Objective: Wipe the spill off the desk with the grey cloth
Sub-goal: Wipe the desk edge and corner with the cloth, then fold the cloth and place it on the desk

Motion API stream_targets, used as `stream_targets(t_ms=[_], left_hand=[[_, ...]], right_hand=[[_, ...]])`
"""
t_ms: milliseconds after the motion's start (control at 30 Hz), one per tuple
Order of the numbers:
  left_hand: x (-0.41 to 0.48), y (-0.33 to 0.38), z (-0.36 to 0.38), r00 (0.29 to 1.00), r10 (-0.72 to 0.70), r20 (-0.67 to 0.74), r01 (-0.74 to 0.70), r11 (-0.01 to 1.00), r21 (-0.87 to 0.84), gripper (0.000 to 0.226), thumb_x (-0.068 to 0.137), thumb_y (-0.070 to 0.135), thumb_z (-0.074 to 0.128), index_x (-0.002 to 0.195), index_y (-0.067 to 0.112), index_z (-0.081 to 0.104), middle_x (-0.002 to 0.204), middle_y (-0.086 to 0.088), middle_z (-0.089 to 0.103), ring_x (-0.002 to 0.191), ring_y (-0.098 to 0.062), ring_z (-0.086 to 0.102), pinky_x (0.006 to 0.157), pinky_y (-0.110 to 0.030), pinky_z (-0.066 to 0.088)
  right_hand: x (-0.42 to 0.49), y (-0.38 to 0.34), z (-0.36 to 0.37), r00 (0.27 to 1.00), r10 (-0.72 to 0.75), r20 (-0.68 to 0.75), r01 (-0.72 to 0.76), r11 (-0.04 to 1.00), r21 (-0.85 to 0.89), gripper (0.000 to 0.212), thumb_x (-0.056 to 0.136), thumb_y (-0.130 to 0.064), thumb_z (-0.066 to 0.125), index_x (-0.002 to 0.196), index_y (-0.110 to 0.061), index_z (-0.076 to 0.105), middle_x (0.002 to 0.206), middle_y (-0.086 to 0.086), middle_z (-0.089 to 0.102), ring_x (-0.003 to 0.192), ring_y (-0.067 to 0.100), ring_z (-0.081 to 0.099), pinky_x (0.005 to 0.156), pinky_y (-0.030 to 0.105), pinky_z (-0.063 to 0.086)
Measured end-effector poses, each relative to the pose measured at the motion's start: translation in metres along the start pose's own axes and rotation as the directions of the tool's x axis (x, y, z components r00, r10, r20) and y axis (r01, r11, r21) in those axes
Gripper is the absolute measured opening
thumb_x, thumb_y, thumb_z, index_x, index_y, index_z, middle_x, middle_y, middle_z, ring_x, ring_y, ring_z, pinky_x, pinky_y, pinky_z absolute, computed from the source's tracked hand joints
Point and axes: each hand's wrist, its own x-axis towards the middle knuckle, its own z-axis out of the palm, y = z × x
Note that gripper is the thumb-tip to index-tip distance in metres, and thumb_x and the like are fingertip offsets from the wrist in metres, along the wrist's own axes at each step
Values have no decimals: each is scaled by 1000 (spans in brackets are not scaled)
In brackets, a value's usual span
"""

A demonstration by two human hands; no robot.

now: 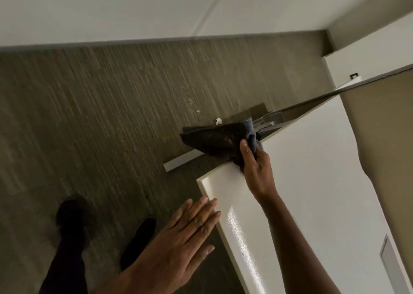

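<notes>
landmark: white table (312, 182), tilted through the right half of the view; all positions below are relative to it.
right hand (257, 168): your fingers are curled tight round a bunch of the grey cloth, at the table's far left corner.
grey cloth (214, 139): bunched in your right hand; the rest spreads out dark and flat past the table edge, over the floor side. A lighter blue-grey fold shows just above your thumb.
cloth surface: small specks on the dark spread part; can't tell what they are.
left hand (178, 240): open flat, fingers straight and together, holding nothing. Fingertips touch the table's near left edge.
spill: can't make one out on the table top; there's a glossy glare streak near your left hand.
carpet (89, 115): striped brown-grey, left of the table.
white scrap (218, 121): on the carpet, just beyond the cloth.
metal bar (182, 160): light grey, under the cloth, left of the table corner.
feet (71, 213): dark shoes on the carpet, well left of the table's near edge.
grey slot (390, 264): set in the table top, near right.
obstruction: nothing lies on the table between your hands.
</notes>
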Motion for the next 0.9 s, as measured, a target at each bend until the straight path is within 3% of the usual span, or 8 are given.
stream_targets(t_ms=[200, 400, 467, 533, 600, 700, 800, 900], left_hand=[[19, -2, -29, 993, -57, -107, 47, 994, -96, 58, 110, 41, 40, 160, 14, 33, 173, -2, 22, 160, -23, 21, 128, -39, 22], [57, -2, -61, 912, -242, -330, 161, 954, -255, 39, 104, 27, 54, 140, 13, 62, 150, 0, 59, 145, -15, 49, 106, -51, 49], [75, 0, -71, 859, -266, -437, 146, 946, -290, 33, 103, 25, 56, 130, 11, 69, 132, 3, 70, 128, -8, 63, 96, -42, 54], [94, 7, -81, 820, -355, -449, 171, 900, -400, 32, 103, 32, 55, 122, 14, 73, 115, 6, 76, 111, -1, 69, 89, -31, 58], [113, 17, -94, 761, -564, -321, 292, 740, -606, 34, 101, 50, 52, 115, 28, 74, 108, 8, 78, 103, 1, 71, 88, -24, 58], [138, 22, -110, 560, -828, 12, 490, 319, -811, 42, 101, 60, 47, 105, 29, 75, 103, 7, 79, 101, -9, 74, 87, -35, 58], [151, 22, -124, 424, -860, 284, 587, 23, -809, 58, 103, 64, 36, 108, 21, 74, 107, -1, 79, 103, -21, 73, 83, -40, 54], [156, 26, -134, 395, -820, 415, 631, -87, -771, 66, 102, 69, 30, 111, 19, 73, 110, -4, 79, 106, -22, 72, 80, -39, 52]], right_hand=[[6, -17, -9, 998, -36, -56, 41, 995, 88, 31, 99, -45, 47, 102, -21, 66, 81, -20, 73, 74, -3, 68, 59, 14, 51], [0, -34, -18, 991, -125, -48, 128, 989, 73, 27, 102, -43, 45, 102, -25, 64, 80, -24, 70, 73, -7, 64, 56, 12, 48], [-2, -39, -21, 984, -171, -56, 173, 984, 43, 30, 104, -42, 45, 99, -20, 66, 80, -16, 71, 73, 2, 67, 55, 19, 50], [-5, -43, -23, 966, -250, -64, 250, 968, -11, 37, 104, -41, 45, 96, -11, 67, 83, 0, 71, 76, 20, 68, 58, 38, 56], [-6, -45, -24, 934, -353, -50, 347, 933, -93, 36, 106, -38, 44, 92, -12, 64, 79, 5, 66, 72, 25, 64, 64, 48, 54], [-9, -46, -20, 897, -442, -16, 423, 868, -260, 28, 108, -34, 43, 86, -23, 56, 77, -8, 58, 72, 14, 57, 79, 46, 51], [-12, -47, -19, 882, -472, -22, 440, 837, -324, 22, 108, -37, 41, 88, -34, 51, 81, -16, 55, 80, 4, 52, 94, 45, 46], [-16, -48, -24, 861, -508, 25, 479, 795, -372, 22, 107, -40, 40, 101, -31, 59, 93, -18, 58, 92, 0, 51, 103, 44, 41]])
